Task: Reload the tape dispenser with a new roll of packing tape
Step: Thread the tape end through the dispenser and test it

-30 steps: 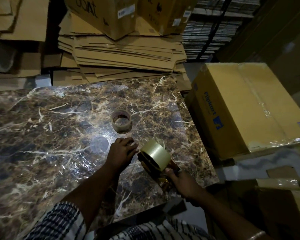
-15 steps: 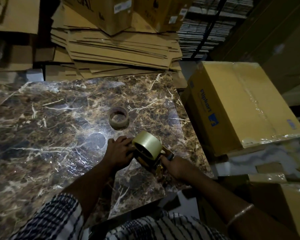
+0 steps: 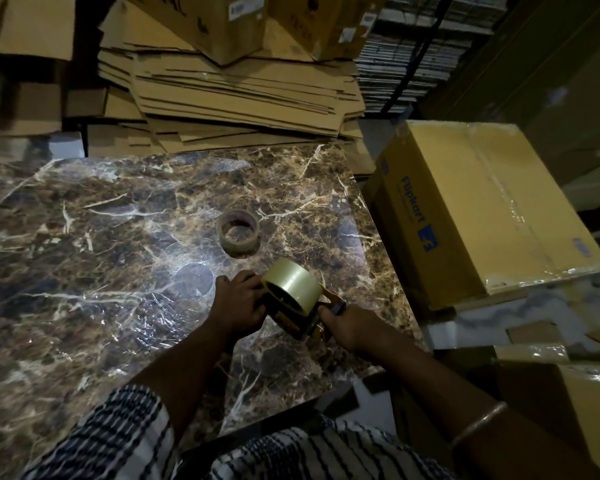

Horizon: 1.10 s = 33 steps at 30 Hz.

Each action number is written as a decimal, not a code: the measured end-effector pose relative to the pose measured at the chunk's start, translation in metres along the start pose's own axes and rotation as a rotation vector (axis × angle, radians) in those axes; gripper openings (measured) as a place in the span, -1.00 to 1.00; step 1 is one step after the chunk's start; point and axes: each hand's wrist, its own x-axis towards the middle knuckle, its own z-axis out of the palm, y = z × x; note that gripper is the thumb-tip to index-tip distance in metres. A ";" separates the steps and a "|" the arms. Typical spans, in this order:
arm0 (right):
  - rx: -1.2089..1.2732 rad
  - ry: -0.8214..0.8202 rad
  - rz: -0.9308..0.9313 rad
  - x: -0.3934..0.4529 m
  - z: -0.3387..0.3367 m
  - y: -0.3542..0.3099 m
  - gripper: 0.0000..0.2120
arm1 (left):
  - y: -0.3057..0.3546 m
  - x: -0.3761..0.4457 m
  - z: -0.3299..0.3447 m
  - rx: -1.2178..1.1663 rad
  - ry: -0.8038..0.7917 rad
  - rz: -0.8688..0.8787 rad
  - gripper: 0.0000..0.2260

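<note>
A full roll of clear packing tape [image 3: 293, 283] sits on the tape dispenser [image 3: 303, 322], a dark and yellow tool held just above the marble table [image 3: 101, 254]. My left hand [image 3: 238, 303] grips the roll and the dispenser's front from the left. My right hand [image 3: 352, 325] is closed around the dispenser's handle on the right. A nearly spent tape core [image 3: 239, 233] lies flat on the table a little beyond my hands.
A sealed yellow carton [image 3: 482, 209] stands close on the right, past the table's edge. Flattened cardboard sheets [image 3: 236, 91] are stacked behind the table, with brown boxes [image 3: 219, 19] on top. More cartons [image 3: 568, 393] sit low at the right.
My left hand has moved from the tabletop onto the roll. The roll and dispenser have shifted left and slightly up, closer to the old core.
</note>
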 end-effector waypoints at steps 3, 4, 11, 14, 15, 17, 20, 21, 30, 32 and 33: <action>-0.055 -0.002 -0.023 -0.001 0.000 0.001 -0.54 | -0.002 0.000 0.001 0.016 -0.016 -0.006 -0.85; -0.052 0.001 -0.020 0.000 -0.002 0.001 -0.57 | -0.001 0.000 0.001 0.020 -0.019 -0.008 -0.85; -0.088 0.071 -0.013 -0.001 -0.003 0.005 -0.68 | 0.001 0.000 -0.002 0.005 -0.036 -0.006 -0.77; -0.078 0.067 -0.005 -0.004 -0.005 0.005 -0.67 | 0.001 -0.001 -0.001 0.018 -0.033 -0.011 -0.82; -0.069 0.066 0.003 -0.004 -0.005 0.004 -0.65 | 0.001 -0.002 -0.001 0.016 -0.022 -0.007 -0.82; -0.016 0.062 0.024 -0.006 -0.006 0.000 -0.62 | 0.001 -0.003 -0.002 0.019 -0.015 -0.005 -0.82; 0.036 0.036 0.090 -0.010 -0.008 -0.006 -0.61 | 0.002 -0.004 -0.003 0.030 -0.024 -0.007 -0.82; 0.053 0.035 0.102 -0.010 -0.009 -0.007 -0.62 | 0.002 -0.003 -0.002 0.033 -0.021 -0.009 -0.82; -0.075 0.024 0.091 -0.010 -0.006 -0.007 -0.59 | 0.003 -0.004 0.000 0.070 0.000 -0.002 -0.80; -0.071 0.016 0.080 -0.008 -0.010 -0.004 -0.60 | 0.002 -0.002 0.000 0.086 0.004 -0.005 -0.81; -0.045 0.026 0.077 -0.002 -0.013 -0.002 -0.62 | 0.002 -0.002 0.001 0.092 0.000 -0.003 -0.82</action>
